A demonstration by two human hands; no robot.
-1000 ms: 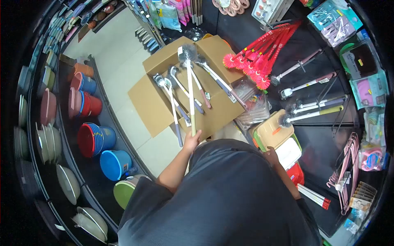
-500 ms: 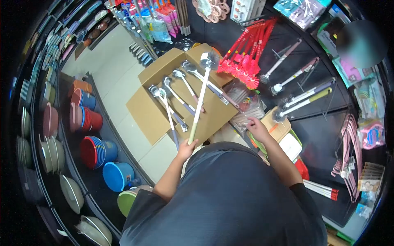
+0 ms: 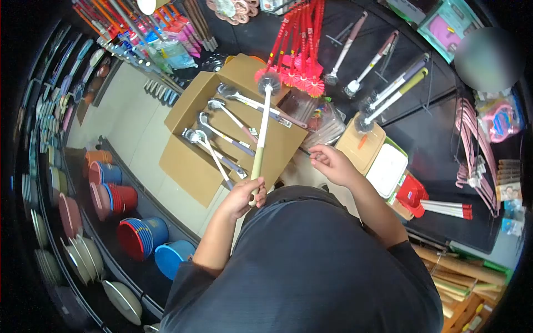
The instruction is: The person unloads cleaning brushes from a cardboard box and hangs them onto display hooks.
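My left hand (image 3: 244,197) is closed around the green grip of a long-handled toilet brush (image 3: 264,125). The brush stands up away from me, its round grey bristle head (image 3: 268,84) uppermost, passing in front of an open cardboard box (image 3: 191,180). Several similar brushes lie across the box, among them one with a mauve grip (image 3: 233,117). My right hand (image 3: 333,165) is held to the right of the box, fingers loosely curled and thumb apart, with nothing visible in it. Close to its fingertips is a small dark thing I cannot make out.
Brushes (image 3: 383,102) hang from hooks on the black display at right, beside red brushes (image 3: 302,50). Below are clear plastic packs (image 3: 327,125), a tan lid (image 3: 361,145) and a red dustpan (image 3: 411,194). Stacked buckets (image 3: 145,236) line the left shelf.
My view has shifted, so the box and display sit further left and higher. The brush stands more upright and its white tag no longer shows. My right hand has moved nearer the box.
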